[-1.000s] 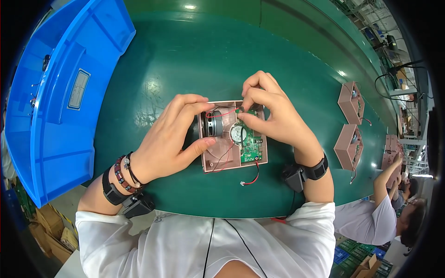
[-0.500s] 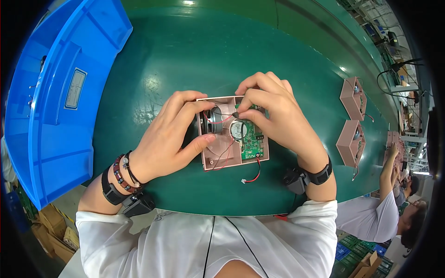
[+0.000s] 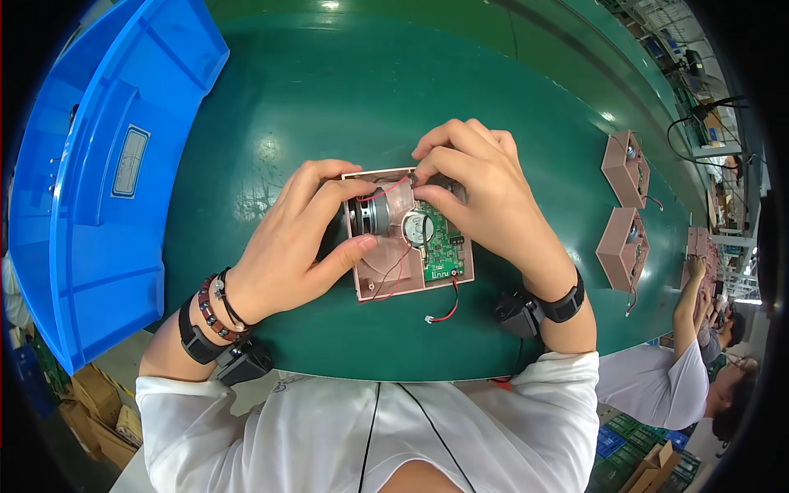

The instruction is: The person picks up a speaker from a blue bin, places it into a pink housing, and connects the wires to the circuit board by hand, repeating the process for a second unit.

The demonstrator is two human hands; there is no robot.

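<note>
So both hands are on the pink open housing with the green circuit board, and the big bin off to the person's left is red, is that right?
Not quite: the bin is blue, not red, as the head view shows. The rest holds: the left hand and right hand are both on the pink open housing with the green circuit board, and the bin sits to the person's left.

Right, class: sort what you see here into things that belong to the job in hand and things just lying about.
In the job: left hand, right hand, pink case, round speaker, green circuit board, red wires.

Lying about: blue bin, two more pink cases, green table.
</note>
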